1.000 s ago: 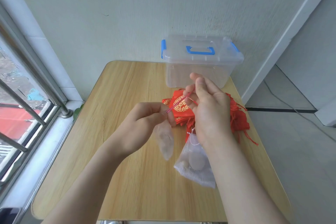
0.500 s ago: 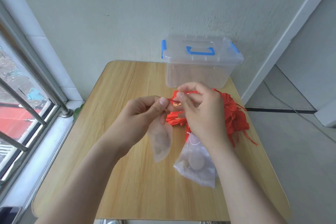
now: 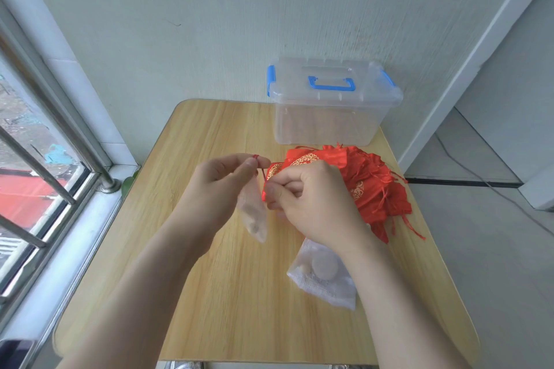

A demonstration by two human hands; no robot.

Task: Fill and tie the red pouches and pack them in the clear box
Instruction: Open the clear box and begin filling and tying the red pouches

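Pretty early days here, by the look of it. The left hand (image 3: 227, 180) has thumb and fingertip pinched on one end of a thin red cord (image 3: 261, 173), and a pale see-through sachet (image 3: 253, 216) dangles under it above the bench (image 3: 209, 293). The right hand (image 3: 311, 204) is curled up, pinching the cord's lower end next to a bit of red fabric. I can't tell if that's a pouch it's holding or just the edge of the heap behind. The red pouches (image 3: 374, 186) sit piled on the right side of the bench, just in front of the clear box (image 3: 329, 123), and they look flat to me, so I'd guess unfilled and untied. The box has its lid (image 3: 329, 75) on and nothing red shows through the walls — nothing packed yet. A white mesh bag (image 3: 323, 278) with a couple of round lumps in it lies by the right wrist. So that's one tie in progress at most — the whole heap and the box are left to do.
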